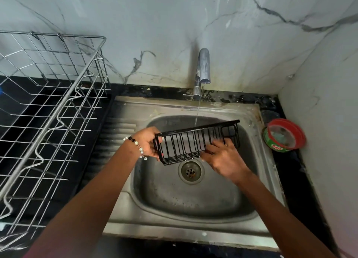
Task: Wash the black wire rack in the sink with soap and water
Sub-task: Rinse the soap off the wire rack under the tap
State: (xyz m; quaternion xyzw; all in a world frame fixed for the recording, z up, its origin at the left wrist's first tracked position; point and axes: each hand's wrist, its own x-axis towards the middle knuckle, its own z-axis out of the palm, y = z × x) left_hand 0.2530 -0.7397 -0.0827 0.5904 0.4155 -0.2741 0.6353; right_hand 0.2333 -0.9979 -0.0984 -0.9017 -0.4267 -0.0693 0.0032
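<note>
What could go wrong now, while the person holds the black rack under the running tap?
1. The black wire rack is held above the sink only at its ends, by the left hand and the right hand; once wet or soapy it might slip and drop.
2. The water stream is thin and meets only the top rail, so rinsing may be uneven.

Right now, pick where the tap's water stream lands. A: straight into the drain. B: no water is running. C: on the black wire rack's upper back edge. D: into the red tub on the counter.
C: a thin stream from the tap meets the top rail of the black wire rack, held over the sink by both hands.
</note>
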